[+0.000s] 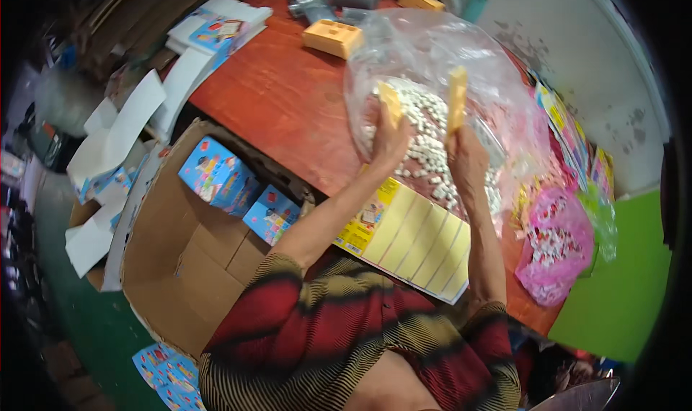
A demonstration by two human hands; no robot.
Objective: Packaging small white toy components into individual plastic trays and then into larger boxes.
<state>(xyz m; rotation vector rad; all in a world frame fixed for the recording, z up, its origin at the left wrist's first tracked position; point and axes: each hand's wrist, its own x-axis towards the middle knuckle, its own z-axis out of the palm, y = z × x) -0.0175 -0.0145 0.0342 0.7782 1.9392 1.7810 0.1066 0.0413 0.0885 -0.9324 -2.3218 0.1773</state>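
Just above the middle of the frame, the left hand (389, 140) and the right hand (465, 155) each have their fingers clamped on a small yellow tray (390, 102) (457, 97), both raised over the clear plastic bag (432, 58) of small white pieces (425, 133). To do this well, I judge each tray should stay level and low over the bag's mouth, so pieces spill back inside rather than onto the red table (281, 101).

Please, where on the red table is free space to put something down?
The widest bare patch of the red table lies between the white cartons, the yellow tray and the clear bag. It is crowded on the right, where the hands, the yellow sheet and the pink bag lie close.
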